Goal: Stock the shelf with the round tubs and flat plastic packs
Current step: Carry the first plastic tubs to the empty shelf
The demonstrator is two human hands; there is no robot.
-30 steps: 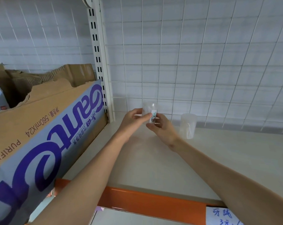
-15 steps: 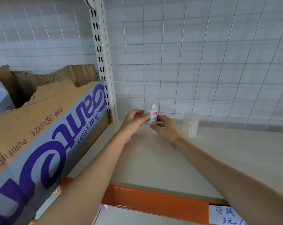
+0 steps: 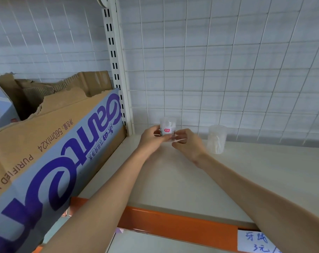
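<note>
A clear round tub [image 3: 167,127] with a small red-and-white label stands upright at the back left of the cream shelf [image 3: 246,176], close to the wire grid. My left hand [image 3: 151,137] grips its left side and my right hand [image 3: 187,143] pinches its right side near the base. A second clear round tub [image 3: 216,139] stands by itself on the shelf to the right, about a hand's width from my right hand. No flat plastic pack is in view.
A large torn cardboard water carton [image 3: 50,152] with purple lettering fills the bay on the left, against the slotted upright post [image 3: 118,70]. An orange rail [image 3: 173,225] runs along the shelf's front edge, with a handwritten price label [image 3: 255,242] at the right.
Both hands have carried the labelled tub a little farther back and down toward the shelf's rear left. The other tub has stayed put.
</note>
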